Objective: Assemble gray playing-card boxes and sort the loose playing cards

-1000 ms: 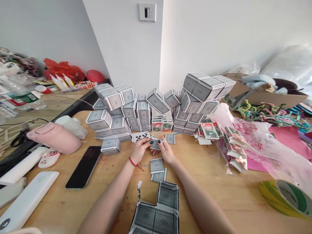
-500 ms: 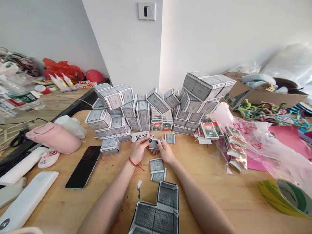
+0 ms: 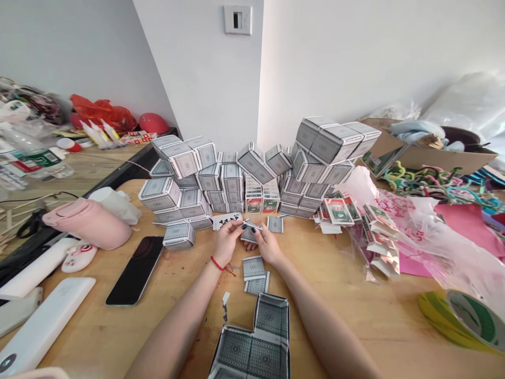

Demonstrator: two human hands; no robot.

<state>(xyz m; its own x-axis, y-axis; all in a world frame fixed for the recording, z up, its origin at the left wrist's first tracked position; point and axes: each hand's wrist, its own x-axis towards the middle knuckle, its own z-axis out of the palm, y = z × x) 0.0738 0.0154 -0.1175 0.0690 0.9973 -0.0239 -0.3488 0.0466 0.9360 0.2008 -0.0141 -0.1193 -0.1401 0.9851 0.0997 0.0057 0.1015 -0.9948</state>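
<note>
Both hands meet at the middle of the wooden table, over one patterned playing card (image 3: 248,235) with a bent-up white edge. My left hand (image 3: 229,238), a red string at its wrist, pinches the card's far left edge. My right hand (image 3: 268,243) grips its right side, thumb on top and fingers partly hidden beneath. A face-up card with black clubs (image 3: 228,221) lies just beyond my left hand. A folded card (image 3: 275,224) rests to the right of my right hand. Two more folded cards (image 3: 254,267) overlap nearer me. A hollow folded-card structure (image 3: 252,347) stands at the front.
Stacked card blocks (image 3: 189,205) line the back, with more blocks (image 3: 323,158) rising at right. Card boxes (image 3: 339,210) lie right of them. A phone (image 3: 136,271) and pink tumbler (image 3: 89,223) are at left. Yellow-green tape (image 3: 442,316) sits front right.
My left hand's fingers have shifted slightly left along the card edge. The right hand stays nearly in place, and the other things have not moved.
</note>
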